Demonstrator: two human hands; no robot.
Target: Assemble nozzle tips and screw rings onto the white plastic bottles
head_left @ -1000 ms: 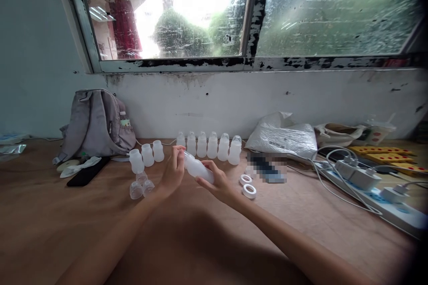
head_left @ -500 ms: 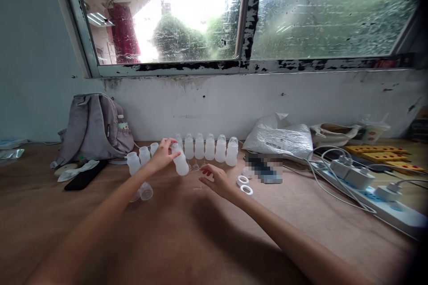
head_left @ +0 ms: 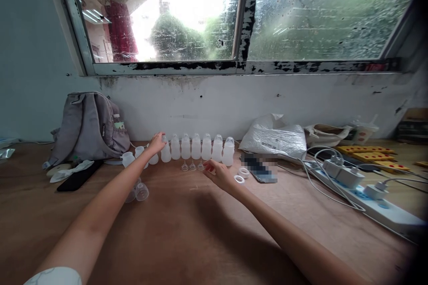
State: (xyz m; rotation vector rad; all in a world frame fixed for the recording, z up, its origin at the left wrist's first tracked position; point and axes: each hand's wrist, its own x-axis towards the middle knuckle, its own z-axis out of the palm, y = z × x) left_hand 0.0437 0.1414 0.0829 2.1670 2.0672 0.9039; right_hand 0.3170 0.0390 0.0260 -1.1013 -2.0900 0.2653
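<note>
My left hand has its fingers closed around the clear cap of a frosted baby bottle, which stands upright at the left end of a row of capped bottles. My right hand hovers low over the table with fingers slightly bent and apart, holding nothing I can see. Just left of its fingertips are several clear bottle nipples set in a short line. Behind my left forearm stand uncapped bottles, partly hidden. Nearer to me lie clear caps.
White collar rings lie right of my right hand, beside a blurred-out phone. A silver bag and a power strip with cables are farther right. On the left are a grey backpack and a black phone.
My left hand has carried the tilted bottle left and back, and it now stands upright at the row's end. My right hand has shifted little. The view has turned slightly right.
</note>
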